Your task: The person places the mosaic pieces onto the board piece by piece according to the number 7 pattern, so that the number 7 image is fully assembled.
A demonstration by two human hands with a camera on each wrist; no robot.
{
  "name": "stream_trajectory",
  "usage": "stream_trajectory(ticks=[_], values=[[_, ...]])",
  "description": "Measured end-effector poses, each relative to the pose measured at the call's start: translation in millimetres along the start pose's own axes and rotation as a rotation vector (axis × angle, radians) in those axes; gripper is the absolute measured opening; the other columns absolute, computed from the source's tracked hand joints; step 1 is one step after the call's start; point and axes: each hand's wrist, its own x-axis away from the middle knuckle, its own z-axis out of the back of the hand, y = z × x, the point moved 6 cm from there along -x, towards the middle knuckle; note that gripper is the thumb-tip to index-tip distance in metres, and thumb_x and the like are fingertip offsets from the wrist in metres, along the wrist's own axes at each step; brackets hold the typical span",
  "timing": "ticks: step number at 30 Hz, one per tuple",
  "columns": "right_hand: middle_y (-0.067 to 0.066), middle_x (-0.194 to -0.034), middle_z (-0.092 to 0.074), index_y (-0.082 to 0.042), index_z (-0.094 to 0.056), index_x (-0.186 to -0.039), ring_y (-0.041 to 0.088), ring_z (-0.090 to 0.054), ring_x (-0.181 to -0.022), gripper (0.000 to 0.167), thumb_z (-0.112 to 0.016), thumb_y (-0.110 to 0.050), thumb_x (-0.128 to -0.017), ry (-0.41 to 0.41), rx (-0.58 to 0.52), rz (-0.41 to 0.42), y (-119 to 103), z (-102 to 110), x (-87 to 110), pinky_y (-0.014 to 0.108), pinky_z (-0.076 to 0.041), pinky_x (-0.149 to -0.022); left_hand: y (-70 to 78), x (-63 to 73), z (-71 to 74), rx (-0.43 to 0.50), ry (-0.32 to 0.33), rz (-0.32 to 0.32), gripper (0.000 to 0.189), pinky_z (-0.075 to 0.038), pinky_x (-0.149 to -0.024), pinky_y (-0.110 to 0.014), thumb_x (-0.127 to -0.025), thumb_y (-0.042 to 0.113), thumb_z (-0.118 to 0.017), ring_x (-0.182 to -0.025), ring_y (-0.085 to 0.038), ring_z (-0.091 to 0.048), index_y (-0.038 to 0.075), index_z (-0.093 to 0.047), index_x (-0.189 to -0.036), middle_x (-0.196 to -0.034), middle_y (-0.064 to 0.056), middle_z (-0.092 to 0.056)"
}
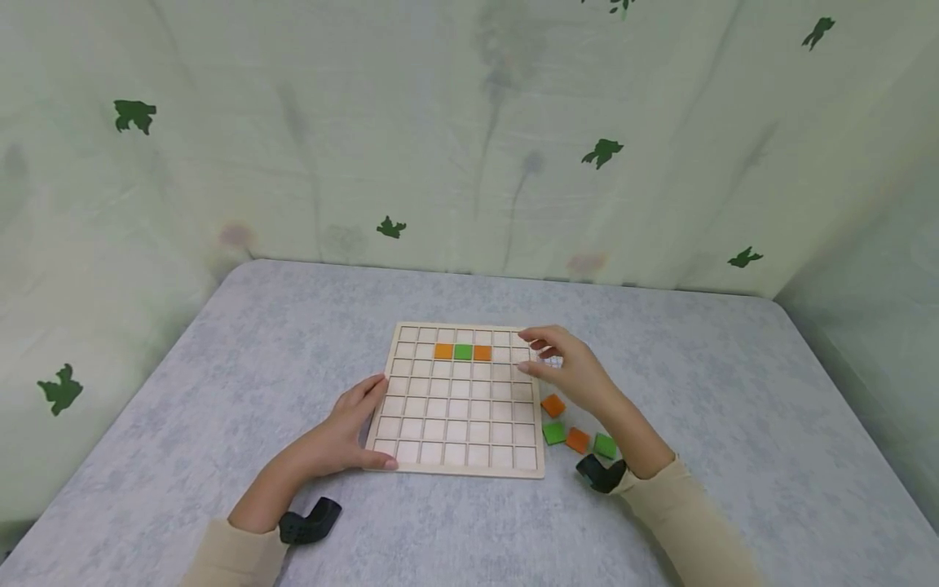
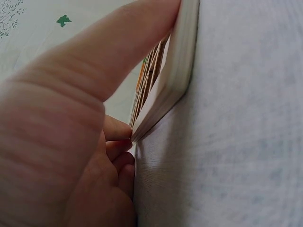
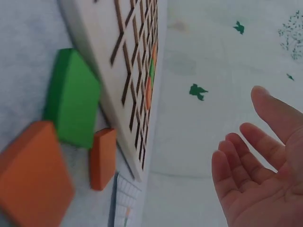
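Board: the wooden grid board lies flat mid-table, three tiles in its second row, orange, green, orange, side by side
Left hand: the left hand braces the board's near-left corner, thumb along the front edge, fingers up the left side; the wrist view shows the thumb pressed on the edge, other fingers curled beside it on the cloth
Right hand: the right hand hovers at the board's right edge, level with the tile row; fingers loosely spread and slightly bent, palm bare in the wrist view, holding nothing
Loose tiles: four lie on the table just right of the board, below that hand: orange, green, orange, green
Pattern: the row alternates, so by my reading a green one goes next, into the cell right of the last orange
Doing it well: I'd say pinch a loose tile by its edges, bring it over square to the cell, lower it flat so it drops in without catching a wall
Steadying: the left hand's brace looks worth having, since a nudge at the right edge could slide the board on the cloth
Risk: the wrist passes close over the loose tiles; a dragging sleeve could scatter them
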Motion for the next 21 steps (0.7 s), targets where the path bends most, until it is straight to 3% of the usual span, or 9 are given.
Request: stream_trajectory(ticks=[5, 12, 16, 21], values=[[0.01, -0.116, -0.054, -0.002, -0.056, -0.119, 0.026, -0.052, -0.098, 0.044, -0.069, -0.017, -0.08, -0.042, 0.053, 0.036, 7.9, 3.3, 27.9, 0.037, -0.043, -0.083, -0.6, 0.5, 0.1, -0.009, -0.005, 0.005, 0.116, -0.018, -0.096, -0.059, -0.062, 0.056, -0.073, -0.131, -0.039, -0.002, 0.001, -0.012, -0.144, -0.147, -0.016, -0.005], [0.005, -0.109, -0.058, -0.004, -0.058, -0.114, 0.021, -0.053, -0.095, 0.041, -0.071, -0.016, -0.077, -0.174, 0.07, 0.035, 24.7, -1.5, 59.5, 0.034, -0.045, -0.081, -0.4, -0.5, -0.3, -0.015, -0.005, 0.013, 0.116, -0.018, -0.097, -0.058, -0.061, 0.056, -0.073, -0.131, -0.038, -0.002, 0.001, -0.012, -0.144, -0.147, -0.016, -0.005], [-0.003, -0.107, -0.057, -0.01, -0.061, -0.11, 0.015, -0.051, -0.095, 0.037, -0.072, -0.021, -0.076, -0.224, 0.101, 0.001, 37.7, -7.3, 70.7, 0.029, -0.043, -0.082, 0.8, -0.8, -0.3, -0.006, -0.009, 0.017, 0.116, -0.018, -0.097, -0.058, -0.061, 0.055, -0.074, -0.131, -0.038, -0.002, 0.001, -0.012, -0.143, -0.147, -0.016, -0.005], [-0.007, -0.104, -0.052, -0.015, -0.063, -0.105, 0.011, -0.049, -0.094, 0.032, -0.073, -0.02, -0.076, -0.221, 0.194, -0.008, 41.8, -10.7, 75.3, 0.03, -0.042, -0.082, 1.2, -0.5, -0.2, -0.009, -0.01, 0.02, 0.116, -0.018, -0.097, -0.057, -0.061, 0.055, -0.074, -0.131, -0.037, -0.002, 0.001, -0.012, -0.143, -0.147, -0.016, -0.005]])
